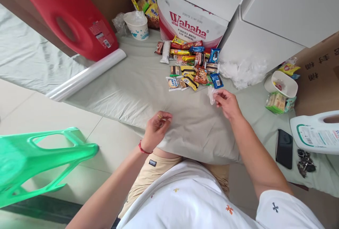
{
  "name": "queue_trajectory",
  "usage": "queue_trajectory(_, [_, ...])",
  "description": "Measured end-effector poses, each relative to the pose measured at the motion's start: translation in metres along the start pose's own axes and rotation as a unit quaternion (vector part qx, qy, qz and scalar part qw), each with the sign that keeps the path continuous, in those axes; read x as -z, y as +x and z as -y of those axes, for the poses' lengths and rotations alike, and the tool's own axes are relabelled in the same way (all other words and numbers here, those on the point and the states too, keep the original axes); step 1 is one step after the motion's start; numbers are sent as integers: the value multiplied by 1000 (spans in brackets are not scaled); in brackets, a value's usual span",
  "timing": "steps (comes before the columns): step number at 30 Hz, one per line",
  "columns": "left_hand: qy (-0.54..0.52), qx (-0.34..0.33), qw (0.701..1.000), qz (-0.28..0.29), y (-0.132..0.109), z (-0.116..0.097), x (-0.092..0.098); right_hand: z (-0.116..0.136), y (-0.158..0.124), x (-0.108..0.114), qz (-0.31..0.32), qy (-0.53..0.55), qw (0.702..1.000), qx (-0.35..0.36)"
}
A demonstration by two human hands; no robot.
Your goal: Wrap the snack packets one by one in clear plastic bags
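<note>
My right hand [226, 103] pinches a small crumpled clear plastic bag [211, 94] just in front of the snack pile. Over the front of the grey-green sheet, my left hand [159, 126] has its fingers curled together; whatever may be between them is too small to make out. Small wrapped snacks lie heaped beyond both hands, among them a blue packet [217, 80], a brown cookie packet [200, 75], a yellow packet [189, 81] and a white-and-blue packet [173, 83]. To their right rests a pile of clear plastic bags [243, 71].
A Wahaha carton [190, 24] stands behind the snacks. Left are a paper cup [137, 25], a red jug [76, 20], a plastic roll [87, 75] and a green stool [39, 158]. Right are a white bowl [281, 84], a phone [284, 148], keys [305, 162] and a white jug [316, 133].
</note>
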State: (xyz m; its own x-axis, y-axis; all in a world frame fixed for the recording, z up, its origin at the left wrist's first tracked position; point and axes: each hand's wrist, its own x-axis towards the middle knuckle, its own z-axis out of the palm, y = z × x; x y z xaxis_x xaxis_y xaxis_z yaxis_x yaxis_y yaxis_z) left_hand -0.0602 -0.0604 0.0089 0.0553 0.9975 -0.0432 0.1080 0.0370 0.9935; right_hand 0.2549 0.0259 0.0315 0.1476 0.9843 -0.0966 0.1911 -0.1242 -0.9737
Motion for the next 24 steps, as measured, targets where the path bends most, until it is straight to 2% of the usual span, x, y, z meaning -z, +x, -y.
queue_trajectory(2, [-107,54,991,58,-1,-11,-17,7,-33,-19,42,97,993,-46])
queue_trajectory(5, [-210,113,961,139,1,-22,-51,13,-77,-49,94,139,982,-87])
queue_trajectory(7, [-228,130,954,148,3,-24,-68,13,-96,-63,96,131,982,-93])
queue_trajectory(9, [-219,139,956,134,4,-21,-76,11,-106,-67,65,126,985,-95])
queue_trajectory(13, [-199,150,962,110,3,-15,-69,10,-112,-53,-9,149,983,-102])
queue_trajectory(17, [-222,127,961,108,-1,-19,-59,12,-114,-35,-22,226,967,-119])
queue_trajectory(20, [-299,123,939,114,-3,-23,-59,13,-115,-29,-32,296,947,-117])
queue_trajectory(24, [-376,201,899,97,-4,-25,-61,6,-116,-33,-42,282,950,-128])
